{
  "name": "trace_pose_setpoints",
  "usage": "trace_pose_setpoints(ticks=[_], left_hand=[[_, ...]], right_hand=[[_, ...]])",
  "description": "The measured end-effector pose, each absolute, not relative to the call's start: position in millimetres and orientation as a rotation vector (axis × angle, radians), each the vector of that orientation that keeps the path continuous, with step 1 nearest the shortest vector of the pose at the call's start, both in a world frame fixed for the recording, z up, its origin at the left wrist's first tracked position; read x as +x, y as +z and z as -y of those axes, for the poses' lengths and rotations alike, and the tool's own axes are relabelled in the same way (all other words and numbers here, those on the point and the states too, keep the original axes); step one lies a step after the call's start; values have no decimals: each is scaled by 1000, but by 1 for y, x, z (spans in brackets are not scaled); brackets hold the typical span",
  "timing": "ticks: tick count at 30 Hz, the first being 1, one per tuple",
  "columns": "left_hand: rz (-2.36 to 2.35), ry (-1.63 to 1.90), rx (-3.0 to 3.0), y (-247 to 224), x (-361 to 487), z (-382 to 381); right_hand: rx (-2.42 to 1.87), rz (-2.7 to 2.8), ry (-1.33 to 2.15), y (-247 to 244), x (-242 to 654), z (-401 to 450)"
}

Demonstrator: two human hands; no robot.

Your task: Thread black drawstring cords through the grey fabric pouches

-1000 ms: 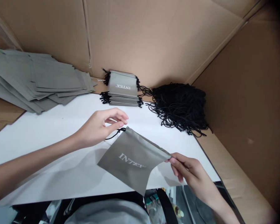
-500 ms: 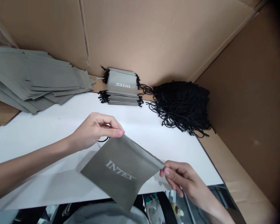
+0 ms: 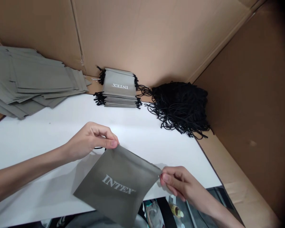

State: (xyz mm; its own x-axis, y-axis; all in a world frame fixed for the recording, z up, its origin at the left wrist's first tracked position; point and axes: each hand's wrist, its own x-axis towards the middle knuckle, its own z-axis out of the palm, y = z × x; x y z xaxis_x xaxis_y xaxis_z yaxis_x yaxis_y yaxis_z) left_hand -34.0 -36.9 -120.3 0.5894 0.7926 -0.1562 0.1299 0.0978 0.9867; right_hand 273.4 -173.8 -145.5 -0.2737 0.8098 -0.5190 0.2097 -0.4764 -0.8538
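A flat grey drawstring bag with white INTEX lettering hangs tilted between my hands, low over the front of the white table. My left hand pinches its upper left corner between thumb and fingers. A short loop of black cord shows just below that hand; the rest of it is hidden. On the opposite side, my right hand grips the other upper corner by the fingertips. The bag's top edge is stretched between the two hands, and its lowest corner hangs past the table's front edge.
Grey bags without cords lie heaped at the back left. A neat stack of INTEX bags with black cords sits at the back middle. Right of it is a pile of black cords. Cardboard walls enclose the white table.
Both hands and the bag sit slightly lower and further left in view. The background has also shifted left as the camera turned. The grip at both corners is the same.
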Motion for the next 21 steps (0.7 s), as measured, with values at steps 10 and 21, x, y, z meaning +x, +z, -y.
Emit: trace_pose_setpoints(ticks=[10,21], left_hand=[[-790,611,1499,-116,-35,26],[-891,628,1666,-118,-32,25]], right_hand=[[-1378,1130,1974,-148,279,167],[-1659,1674,1265,-131,268,162]])
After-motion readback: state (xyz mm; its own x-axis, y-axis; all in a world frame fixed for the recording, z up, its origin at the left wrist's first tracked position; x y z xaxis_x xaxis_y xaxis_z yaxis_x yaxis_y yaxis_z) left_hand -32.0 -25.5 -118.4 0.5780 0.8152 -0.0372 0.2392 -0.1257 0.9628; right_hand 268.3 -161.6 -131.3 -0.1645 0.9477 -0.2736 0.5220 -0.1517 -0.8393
